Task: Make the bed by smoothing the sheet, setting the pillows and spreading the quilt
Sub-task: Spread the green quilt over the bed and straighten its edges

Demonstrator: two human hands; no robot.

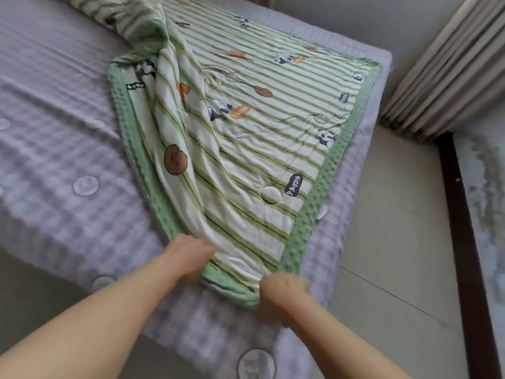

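Green-striped panda quilt lies across the right half of the bed, its near corner down at about 6 o'clock. Left hand grips the bunched edge where the left side is folded over, fingers curled into the fabric. Right hand is fisted around the dotted green border at the corner, at roughly 5 o'clock. Lilac checked sheet shows bare from 8 to 10 o'clock. A matching striped pillow sits up at 11, and curtains hang at 2.
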